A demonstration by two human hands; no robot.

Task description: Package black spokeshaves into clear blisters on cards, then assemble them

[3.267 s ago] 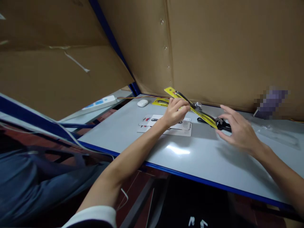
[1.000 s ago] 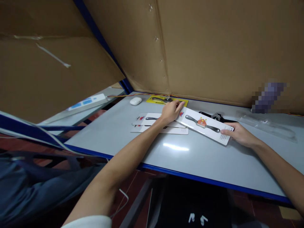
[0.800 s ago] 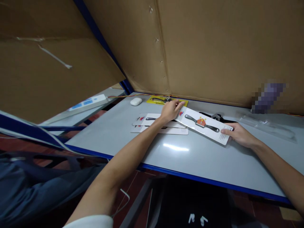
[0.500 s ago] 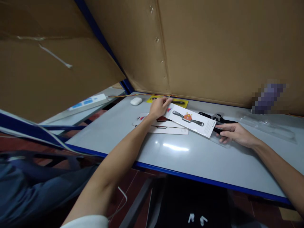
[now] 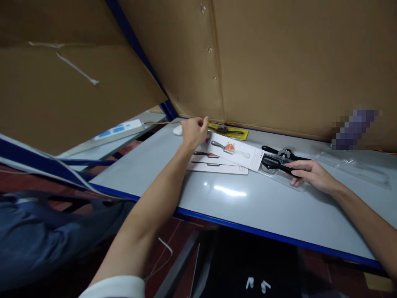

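Note:
My left hand (image 5: 194,133) is closed on the left end of a white printed card (image 5: 237,153) that pictures a spokeshave. The card slants down to the right, partly overlapping a clear plastic blister. My right hand (image 5: 314,176) grips the handle end of a black spokeshave (image 5: 273,163) together with this blister (image 5: 281,180). Another black spokeshave (image 5: 302,158) lies just behind. Under the held card rest more white printed cards (image 5: 228,169). A yellow-backed packaged spokeshave (image 5: 238,133) lies at the table's back edge.
A clear plastic shell (image 5: 356,167) lies on the right of the grey table (image 5: 248,211). At the left back is a small white case (image 5: 178,130). A power strip (image 5: 119,129) sits on a neighbouring surface. Cardboard walls (image 5: 279,62) enclose the back and left.
My left hand has moved left, sliding the card out along the blister. The black spokeshave, formerly mostly covered by the card, now shows. My right hand has stayed nearly in place.

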